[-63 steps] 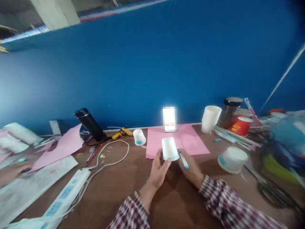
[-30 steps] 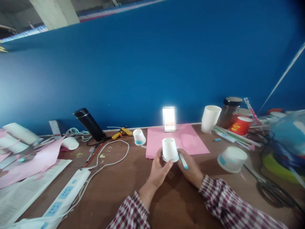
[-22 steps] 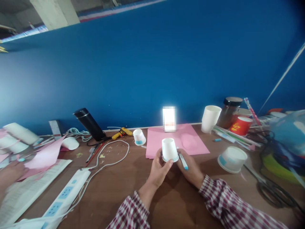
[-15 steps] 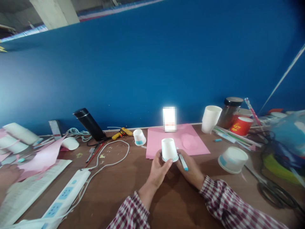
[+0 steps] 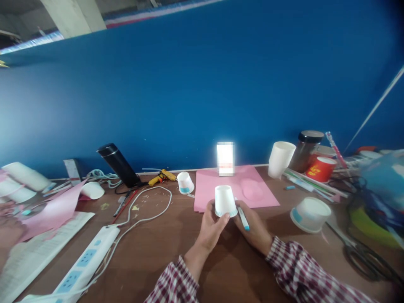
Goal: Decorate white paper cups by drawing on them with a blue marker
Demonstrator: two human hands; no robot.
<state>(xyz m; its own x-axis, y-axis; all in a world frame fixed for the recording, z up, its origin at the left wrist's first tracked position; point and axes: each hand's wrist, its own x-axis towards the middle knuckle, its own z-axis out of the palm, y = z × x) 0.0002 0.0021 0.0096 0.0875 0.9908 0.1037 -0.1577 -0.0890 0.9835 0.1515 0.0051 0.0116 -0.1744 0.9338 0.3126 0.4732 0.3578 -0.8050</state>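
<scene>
While both hands meet at desk centre: my left hand (image 5: 211,223) pinches inverted paper cup (image 5: 225,201), axis upright, base up. My right hand (image 5: 255,227) grips marker (image 5: 243,218) just right, tip cupward. Pink sheet (image 5: 233,185) beyond.

- A red paper cup (image 5: 317,169), standing at the right of the tabletop (image 5: 151,252) beside a dark-lidded jar (image 5: 305,145), carries yellow printed characters, too small and blurred to read.
- Printed sheets (image 5: 38,252) at the left edge show lines of text, likewise illegible.
- No other lettering can be read.
</scene>
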